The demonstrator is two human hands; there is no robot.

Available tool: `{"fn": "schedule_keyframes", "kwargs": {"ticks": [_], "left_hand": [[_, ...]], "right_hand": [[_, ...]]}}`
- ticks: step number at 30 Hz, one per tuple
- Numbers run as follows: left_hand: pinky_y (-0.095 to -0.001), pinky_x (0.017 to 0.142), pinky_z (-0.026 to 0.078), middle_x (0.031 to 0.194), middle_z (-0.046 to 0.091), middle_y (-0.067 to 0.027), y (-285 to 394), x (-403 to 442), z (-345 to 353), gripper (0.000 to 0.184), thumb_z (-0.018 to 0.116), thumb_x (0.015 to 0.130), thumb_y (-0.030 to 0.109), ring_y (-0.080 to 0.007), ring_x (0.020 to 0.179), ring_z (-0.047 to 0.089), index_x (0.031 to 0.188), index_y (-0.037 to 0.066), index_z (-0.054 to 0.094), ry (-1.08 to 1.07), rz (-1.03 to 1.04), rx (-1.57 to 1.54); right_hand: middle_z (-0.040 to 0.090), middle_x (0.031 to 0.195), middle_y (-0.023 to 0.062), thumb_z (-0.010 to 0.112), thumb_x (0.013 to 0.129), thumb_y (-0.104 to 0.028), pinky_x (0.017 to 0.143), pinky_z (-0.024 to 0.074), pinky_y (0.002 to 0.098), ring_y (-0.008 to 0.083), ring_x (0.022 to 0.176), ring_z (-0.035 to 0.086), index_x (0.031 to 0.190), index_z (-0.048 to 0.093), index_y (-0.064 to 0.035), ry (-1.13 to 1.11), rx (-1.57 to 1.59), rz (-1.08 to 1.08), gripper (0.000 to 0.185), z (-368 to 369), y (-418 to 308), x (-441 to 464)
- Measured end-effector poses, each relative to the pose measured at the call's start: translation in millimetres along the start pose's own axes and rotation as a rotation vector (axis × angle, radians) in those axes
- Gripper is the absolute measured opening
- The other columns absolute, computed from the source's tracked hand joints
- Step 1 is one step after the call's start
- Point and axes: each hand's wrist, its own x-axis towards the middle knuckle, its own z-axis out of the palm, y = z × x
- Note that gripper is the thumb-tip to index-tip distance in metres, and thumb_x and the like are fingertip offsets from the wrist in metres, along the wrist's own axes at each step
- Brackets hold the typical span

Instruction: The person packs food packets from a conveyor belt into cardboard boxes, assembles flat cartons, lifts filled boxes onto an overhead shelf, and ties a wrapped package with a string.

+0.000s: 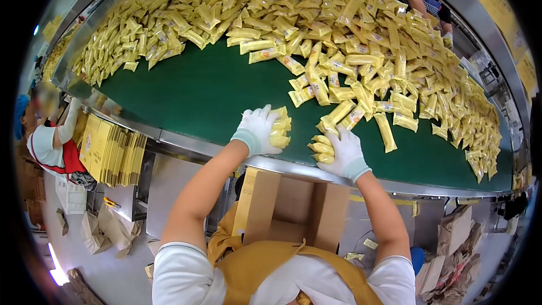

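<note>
2 bunches of yellow packs (280,129) here, left hand (258,130) has its grip snug on 1 and right hand (345,155) on the other, bit of green belt (169,96) between them, near the metal edge (293,168), huge messy pile (361,34) further back, open box (333,209) down below by the mustard apron (254,265)

I'm peering through the head camera, facing forward and steeply down; the wearer's apron (248,265) is looming closest at bottom centre, the green belt (186,93) is bowing across mid-frame, and yellow packets (316,5) are curving farther off up top.
</note>
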Motion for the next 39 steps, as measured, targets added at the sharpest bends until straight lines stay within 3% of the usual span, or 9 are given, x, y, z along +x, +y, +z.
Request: {"fn": "schedule_keyframes", "kwargs": {"ticks": [8,11,14,15,19,24,27,32,39], "left_hand": [[-0.0458,0.108,0.040,0.134,0.053,-0.0197,0.7,-2.0,2.5,0.122,0.084,0.064,0.058,-0.0350,0.127,0.051,0.155,0.002,0.026,0.052,-0.072,-0.108],[-0.0446,0.107,0.045,0.137,0.053,-0.0191,-17.6,-22.3,7.9,0.118,0.087,0.067,0.046,-0.0325,0.126,0.055,0.155,0.000,0.024,0.302,-0.096,-0.431],[-0.0391,0.105,0.047,0.138,0.053,-0.0147,-35.9,-42.9,26.5,0.116,0.087,0.069,0.043,-0.0242,0.124,0.056,0.154,-0.003,0.024,0.416,-0.020,-1.355],[-0.0362,0.106,0.046,0.140,0.052,-0.0123,-32.4,-54.4,12.2,0.110,0.087,0.072,0.030,-0.0189,0.126,0.054,0.156,-0.002,0.022,0.373,0.069,-1.503],[-0.0371,0.109,0.043,0.141,0.052,-0.0134,21.3,-96.6,-37.3,0.114,0.088,0.067,0.029,-0.0237,0.124,0.055,0.155,-0.001,0.023,-0.091,0.453,-1.895],[-0.0471,0.108,0.040,0.139,0.048,-0.0250,90.8,-110.7,-36.5,0.122,0.092,0.059,0.040,-0.0414,0.126,0.050,0.154,-0.002,0.027,0.062,0.598,-0.782],[-0.0471,0.104,0.042,0.131,0.052,-0.0240,107.7,-111.9,0.1,0.116,0.089,0.062,0.042,-0.0421,0.121,0.052,0.151,-0.005,0.031,0.157,0.527,-0.476],[-0.0497,0.095,0.042,0.113,0.057,-0.0157,133.3,-113.0,38.2,0.068,0.064,0.078,0.022,-0.0328,0.107,0.056,0.140,-0.001,0.049,0.389,0.481,-0.049],[-0.0512,0.097,0.037,0.114,0.056,-0.0125,147.2,-102.9,83.9,0.062,0.056,0.087,0.019,-0.0302,0.110,0.051,0.147,0.005,0.045,0.163,0.472,0.248]], "right_hand": [[0.054,0.130,0.0251,0.082,0.067,-0.056,0.101,0.0439,0.0470,0.0396,0.121,0.052,0.158,0.019,-0.0018,-0.011,0.156,0.186,0.123,-13.0,-3.5,6.9],[0.056,0.128,0.0272,0.086,0.064,-0.047,0.101,0.0455,0.0484,0.0427,0.117,0.055,0.153,0.025,0.0072,0.111,0.403,0.178,0.120,-65.7,-19.4,-17.7],[0.058,0.123,0.0246,0.088,0.062,-0.042,0.099,0.0459,0.0477,0.0422,0.113,0.057,0.151,0.030,0.0043,0.040,0.483,-0.129,0.116,-122.4,-50.8,-56.6],[0.058,0.122,0.0235,0.090,0.060,-0.040,0.099,0.0460,0.0469,0.0420,0.113,0.058,0.151,0.031,0.0024,-0.060,0.450,-0.219,0.116,-134.6,-65.3,-64.5],[0.058,0.114,0.0123,0.082,0.068,-0.053,0.090,0.0425,0.0462,0.0304,0.104,0.057,0.151,0.036,-0.0006,-0.489,-0.148,-0.354,0.108,-85.8,-134.2,-83.0],[0.055,0.137,0.0170,0.075,0.075,-0.049,0.101,0.0406,0.0489,0.0352,0.123,0.054,0.148,0.047,-0.0101,-0.884,0.086,-0.359,0.087,50.9,-151.7,-81.2],[0.054,0.140,0.0183,0.074,0.076,-0.051,0.106,0.0392,0.0461,0.0355,0.127,0.052,0.146,0.049,-0.0104,-0.844,0.215,-0.297,0.085,92.1,-158.8,-103.4],[0.053,0.144,0.0205,0.073,0.076,-0.055,0.114,0.0368,0.0414,0.0361,0.134,0.049,0.143,0.054,-0.0110,-0.790,0.324,-0.243,0.082,128.8,-167.8,-121.1],[0.054,0.148,0.0142,0.066,0.083,-0.062,0.112,0.0409,0.0467,0.0322,0.136,0.050,0.144,0.056,-0.0155,-0.995,0.199,-0.276,0.078,80.0,-168.2,-109.8]]}}
